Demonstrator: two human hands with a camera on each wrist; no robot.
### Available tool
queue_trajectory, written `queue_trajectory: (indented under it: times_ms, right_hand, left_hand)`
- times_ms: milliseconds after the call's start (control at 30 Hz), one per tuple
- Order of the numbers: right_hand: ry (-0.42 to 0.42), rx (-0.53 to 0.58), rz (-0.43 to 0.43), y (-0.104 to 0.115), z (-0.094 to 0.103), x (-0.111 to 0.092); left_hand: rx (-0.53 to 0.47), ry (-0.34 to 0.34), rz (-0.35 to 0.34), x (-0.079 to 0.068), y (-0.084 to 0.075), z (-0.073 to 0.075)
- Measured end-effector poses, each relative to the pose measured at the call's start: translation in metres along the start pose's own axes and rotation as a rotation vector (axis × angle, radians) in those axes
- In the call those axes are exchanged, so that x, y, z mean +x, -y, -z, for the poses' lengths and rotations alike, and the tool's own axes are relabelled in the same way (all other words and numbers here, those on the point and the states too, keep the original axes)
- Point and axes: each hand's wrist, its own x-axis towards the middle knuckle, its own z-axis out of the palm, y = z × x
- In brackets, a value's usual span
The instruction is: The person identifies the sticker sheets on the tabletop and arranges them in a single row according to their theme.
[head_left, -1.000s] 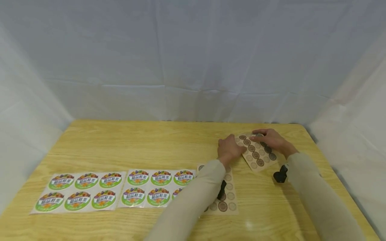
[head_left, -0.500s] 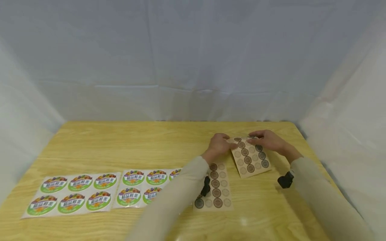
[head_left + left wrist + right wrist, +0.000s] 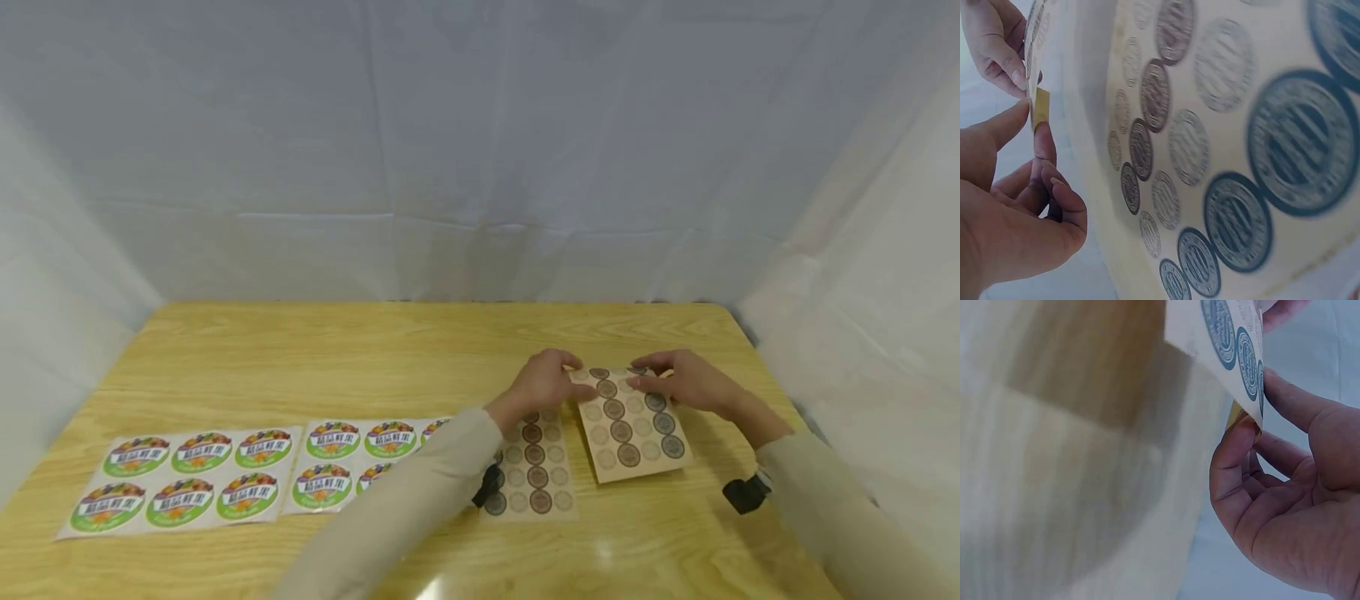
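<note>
Both hands hold one beige sticker sheet (image 3: 630,433) printed with rows of round brown, pale and dark seals. My left hand (image 3: 546,380) pinches its far left corner between thumb and fingers. At the far right corner my right hand (image 3: 693,382) pinches it the same way. The sheet is tilted, its shadow falling on the table in the right wrist view. Beneath the left wrist lies a second beige sticker sheet (image 3: 551,479) of the same print, partly hidden by the arm. In the left wrist view this lower sheet (image 3: 1179,150) fills the right side.
Two white sheets of round fruit stickers lie to the left: the far left fruit sticker sheet (image 3: 180,483) and the fruit sticker sheet beside it (image 3: 352,467), partly under the left sleeve. White curtains (image 3: 465,167) surround the wooden table (image 3: 337,358) at the back and sides.
The held sheet has risen off the table and come toward the near side, both hands moving with it. The left hand has shifted its hold to the corner. The view has turned slightly right.
</note>
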Motion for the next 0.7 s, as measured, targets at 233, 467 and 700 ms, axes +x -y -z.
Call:
queue_trajectory:
  times_ms: [233, 467, 700]
  right_hand:
    - [0.012, 0.05, 0.006, -0.014, -0.021, -0.008]
    - [-0.01, 0.055, 0.027, -0.029, -0.036, -0.011]
    - [-0.088, 0.022, 0.034, -0.034, -0.045, -0.014]
  left_hand:
    - [0.242, 0.034, -0.035, -0.007, 0.004, -0.007]
    - [0.432, 0.033, -0.083, -0.014, 0.001, -0.014]
    - [0.578, 0.009, -0.137, -0.017, -0.005, -0.017]
